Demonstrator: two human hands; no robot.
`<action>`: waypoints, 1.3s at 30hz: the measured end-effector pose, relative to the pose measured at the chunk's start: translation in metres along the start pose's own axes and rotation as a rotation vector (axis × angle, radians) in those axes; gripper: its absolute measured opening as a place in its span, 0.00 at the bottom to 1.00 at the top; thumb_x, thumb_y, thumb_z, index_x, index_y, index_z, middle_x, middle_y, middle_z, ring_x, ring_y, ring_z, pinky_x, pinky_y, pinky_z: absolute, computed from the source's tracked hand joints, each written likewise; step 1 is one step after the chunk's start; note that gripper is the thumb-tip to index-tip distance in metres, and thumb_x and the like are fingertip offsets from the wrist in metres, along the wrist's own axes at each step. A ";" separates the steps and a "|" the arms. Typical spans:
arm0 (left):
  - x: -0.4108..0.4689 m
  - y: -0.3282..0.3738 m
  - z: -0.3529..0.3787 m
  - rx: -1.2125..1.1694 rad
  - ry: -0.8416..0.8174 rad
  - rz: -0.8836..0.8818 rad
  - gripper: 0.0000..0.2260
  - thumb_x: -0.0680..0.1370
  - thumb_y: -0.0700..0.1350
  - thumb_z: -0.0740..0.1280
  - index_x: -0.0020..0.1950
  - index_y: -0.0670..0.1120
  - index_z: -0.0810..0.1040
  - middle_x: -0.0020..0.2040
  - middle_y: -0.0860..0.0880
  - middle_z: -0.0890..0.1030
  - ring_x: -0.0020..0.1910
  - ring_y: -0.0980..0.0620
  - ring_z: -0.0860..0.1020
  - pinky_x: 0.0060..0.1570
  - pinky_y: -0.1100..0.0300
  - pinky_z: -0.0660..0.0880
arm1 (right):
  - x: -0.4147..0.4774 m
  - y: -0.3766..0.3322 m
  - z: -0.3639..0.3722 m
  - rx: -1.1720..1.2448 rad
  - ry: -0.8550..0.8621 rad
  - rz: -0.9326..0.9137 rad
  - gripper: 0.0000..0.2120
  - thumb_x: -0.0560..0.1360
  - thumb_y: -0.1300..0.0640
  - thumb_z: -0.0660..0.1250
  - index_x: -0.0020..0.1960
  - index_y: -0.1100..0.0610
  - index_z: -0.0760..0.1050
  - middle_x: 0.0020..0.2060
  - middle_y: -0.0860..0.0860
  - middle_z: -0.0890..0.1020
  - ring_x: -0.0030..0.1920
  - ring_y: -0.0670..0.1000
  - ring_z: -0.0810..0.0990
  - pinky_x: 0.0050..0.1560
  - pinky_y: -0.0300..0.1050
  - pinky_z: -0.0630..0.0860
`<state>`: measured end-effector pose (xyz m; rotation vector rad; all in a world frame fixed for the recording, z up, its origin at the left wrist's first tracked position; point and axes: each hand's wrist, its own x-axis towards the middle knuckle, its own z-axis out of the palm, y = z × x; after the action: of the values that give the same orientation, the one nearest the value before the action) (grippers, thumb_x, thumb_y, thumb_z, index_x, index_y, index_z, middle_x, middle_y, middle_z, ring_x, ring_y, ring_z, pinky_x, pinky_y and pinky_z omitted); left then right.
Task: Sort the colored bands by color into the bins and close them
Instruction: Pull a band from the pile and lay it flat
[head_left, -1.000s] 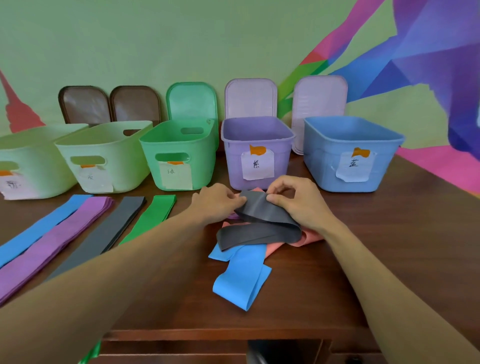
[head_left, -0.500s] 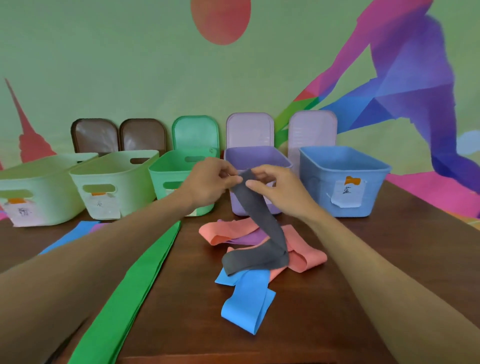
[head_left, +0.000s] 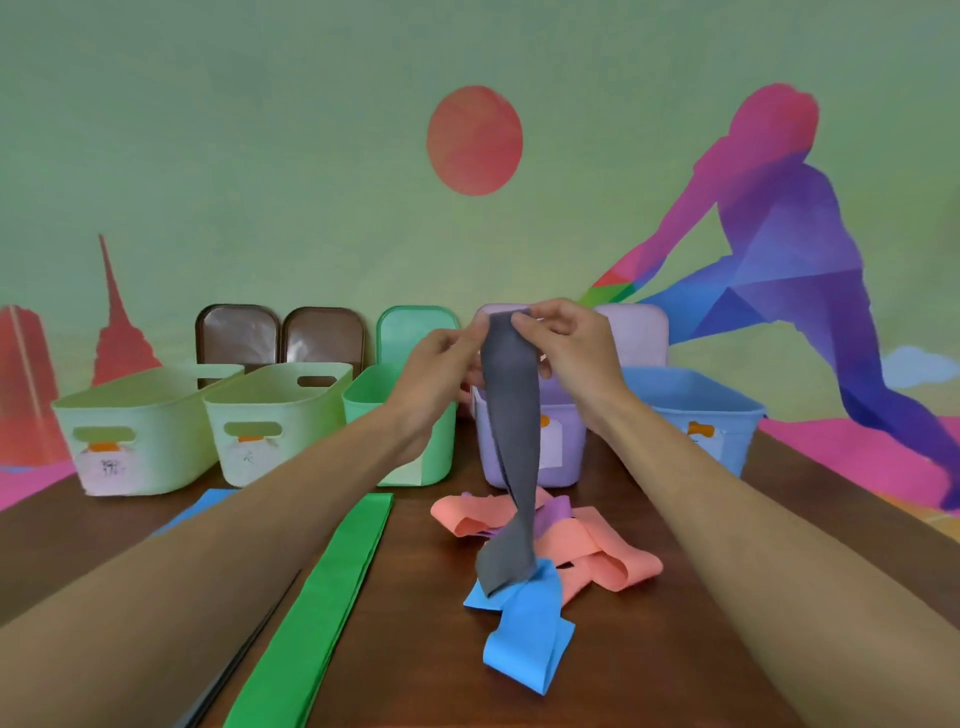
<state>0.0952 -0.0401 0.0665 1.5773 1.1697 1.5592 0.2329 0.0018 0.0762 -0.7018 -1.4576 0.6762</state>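
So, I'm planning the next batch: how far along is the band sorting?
Early. Done: the green band lies flat on the table. In hand: left hand and right hand pinch the grey band, its tail on the blue band. Left: that, the salmon band and purple band lie tangled; the bins stand open, lids propped behind.

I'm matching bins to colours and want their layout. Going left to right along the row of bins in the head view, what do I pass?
first pale green bin → second pale green bin → green bin → purple bin → blue bin
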 end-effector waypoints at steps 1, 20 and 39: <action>-0.005 -0.001 0.001 0.002 -0.041 -0.025 0.13 0.78 0.56 0.62 0.49 0.46 0.75 0.42 0.49 0.79 0.39 0.54 0.76 0.40 0.60 0.72 | 0.001 -0.006 0.003 0.008 0.024 -0.008 0.08 0.74 0.62 0.70 0.38 0.53 0.75 0.30 0.50 0.79 0.26 0.45 0.72 0.23 0.37 0.67; -0.067 -0.026 -0.038 0.149 -0.133 -0.224 0.09 0.77 0.53 0.66 0.48 0.48 0.79 0.43 0.54 0.83 0.41 0.58 0.81 0.41 0.65 0.76 | -0.009 -0.051 0.044 0.168 0.234 0.036 0.07 0.75 0.60 0.69 0.40 0.53 0.74 0.34 0.51 0.80 0.30 0.48 0.73 0.28 0.36 0.70; -0.126 -0.041 -0.176 0.161 0.107 -0.521 0.08 0.73 0.48 0.64 0.43 0.45 0.78 0.43 0.43 0.80 0.43 0.45 0.77 0.43 0.56 0.69 | -0.016 0.020 0.134 0.103 -0.128 0.397 0.06 0.77 0.70 0.62 0.45 0.61 0.72 0.34 0.55 0.75 0.31 0.48 0.73 0.28 0.35 0.76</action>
<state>-0.0733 -0.1631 -0.0057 1.1598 1.6426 1.2363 0.0992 0.0038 0.0498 -0.8904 -1.3990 1.1119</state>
